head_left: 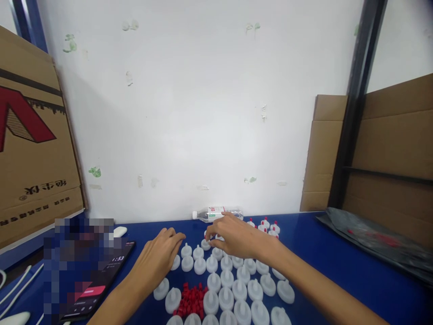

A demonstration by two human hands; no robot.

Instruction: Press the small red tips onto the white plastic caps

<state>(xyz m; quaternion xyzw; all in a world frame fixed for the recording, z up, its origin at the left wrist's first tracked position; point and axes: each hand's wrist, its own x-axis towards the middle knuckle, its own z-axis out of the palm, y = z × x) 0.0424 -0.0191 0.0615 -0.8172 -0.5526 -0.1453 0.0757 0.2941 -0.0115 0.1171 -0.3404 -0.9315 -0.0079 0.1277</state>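
Hovering beyond the heap of red caps (192, 300), the right hand (233, 235) has its fingers bent about a white lid (205, 245), perhaps to steady its tip; whether they clamp it I can't tell. The left hand (158, 252) hangs beyond the heap, leftward, fingers curled, their grip hidden from me. More white lids (226, 298) surround the heap spout-up, probably because their broad bases sit steadily on the tabletop (304, 234).

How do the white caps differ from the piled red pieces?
Color: white caps are whitish and translucent; red pieces are bright red.
Size: each of the white caps is much larger than any of the red pieces.
Layout: white caps stand spread out, nozzles up; red pieces lie jumbled.
Shared: blue table.
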